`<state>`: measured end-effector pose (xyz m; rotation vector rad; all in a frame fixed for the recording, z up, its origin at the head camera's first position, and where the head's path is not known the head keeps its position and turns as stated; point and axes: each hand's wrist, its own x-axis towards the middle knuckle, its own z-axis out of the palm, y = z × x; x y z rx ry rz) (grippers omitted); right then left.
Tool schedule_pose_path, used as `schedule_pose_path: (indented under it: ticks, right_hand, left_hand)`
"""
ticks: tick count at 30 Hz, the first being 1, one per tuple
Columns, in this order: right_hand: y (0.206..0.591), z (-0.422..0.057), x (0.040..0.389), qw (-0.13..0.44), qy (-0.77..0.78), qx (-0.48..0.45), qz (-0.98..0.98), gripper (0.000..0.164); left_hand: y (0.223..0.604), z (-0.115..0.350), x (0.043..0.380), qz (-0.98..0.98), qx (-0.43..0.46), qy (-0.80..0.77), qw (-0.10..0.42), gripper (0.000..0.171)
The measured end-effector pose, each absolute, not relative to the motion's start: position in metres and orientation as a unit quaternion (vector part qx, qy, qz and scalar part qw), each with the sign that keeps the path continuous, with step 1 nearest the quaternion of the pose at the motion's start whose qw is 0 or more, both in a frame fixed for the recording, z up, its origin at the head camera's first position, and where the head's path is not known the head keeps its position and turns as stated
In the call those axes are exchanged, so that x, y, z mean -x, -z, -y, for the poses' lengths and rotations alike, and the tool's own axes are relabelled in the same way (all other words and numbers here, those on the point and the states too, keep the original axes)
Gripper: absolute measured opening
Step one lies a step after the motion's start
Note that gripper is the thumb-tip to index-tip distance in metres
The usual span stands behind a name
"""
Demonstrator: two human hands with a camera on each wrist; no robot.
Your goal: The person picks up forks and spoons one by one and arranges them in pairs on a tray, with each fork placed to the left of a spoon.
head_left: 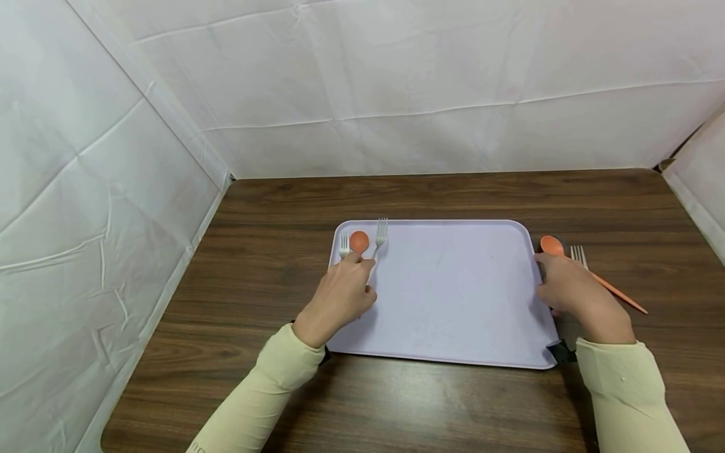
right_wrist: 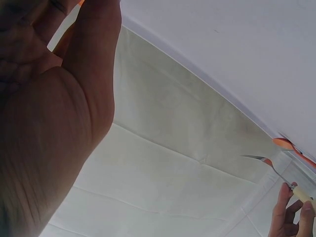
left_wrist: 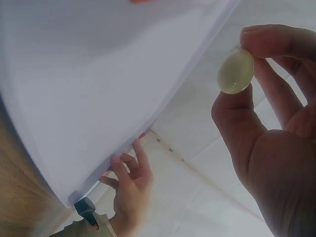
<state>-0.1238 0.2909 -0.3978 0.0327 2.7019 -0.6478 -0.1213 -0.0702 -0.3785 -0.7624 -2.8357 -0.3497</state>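
My left hand (head_left: 340, 296), over the left end of a pale lilac tray (head_left: 447, 289), pinches a fork (head_left: 381, 233) by its cream handle (left_wrist: 236, 71) between thumb and fingers. Beside it on the tray lie an orange spoon (head_left: 359, 241) and another fork (head_left: 344, 244), their handles hidden by the hand. At the tray's right rim, my right hand (head_left: 583, 292) rests with its fingers loosely bent against the edge. In the left wrist view those right fingers (left_wrist: 140, 153) look fairly straight and hold nothing visible.
Right of the tray, partly under the right hand, lie an orange spoon (head_left: 552, 245) and a fork (head_left: 579, 253), with a dark rounded shape (head_left: 562, 241) behind the spoon. The brown wooden table (head_left: 453, 402) is bordered by white cloth walls (head_left: 425, 145) behind and at both sides.
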Motion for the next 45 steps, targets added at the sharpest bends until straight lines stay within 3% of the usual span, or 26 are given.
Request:
schedule_pose_path:
  ticks: [19, 32, 45]
  right_hand:
    - [0.395, -0.29, 0.122, 0.192, 0.237, -0.019, -0.952, 0.065]
    - [0.396, -0.29, 0.122, 0.184, 0.236, -0.016, -0.954, 0.064]
    - [0.398, -0.291, 0.122, 0.158, 0.23, 0.006, -0.96, 0.063]
  left_hand:
    - [0.375, 0.059, 0.12, 0.955, 0.265, 0.106, 0.078, 0.02]
    - [0.376, 0.049, 0.119, 0.953, 0.276, 0.1, 0.071, 0.009]
    - [0.378, 0.039, 0.118, 0.952, 0.284, 0.097, 0.059, 0.008]
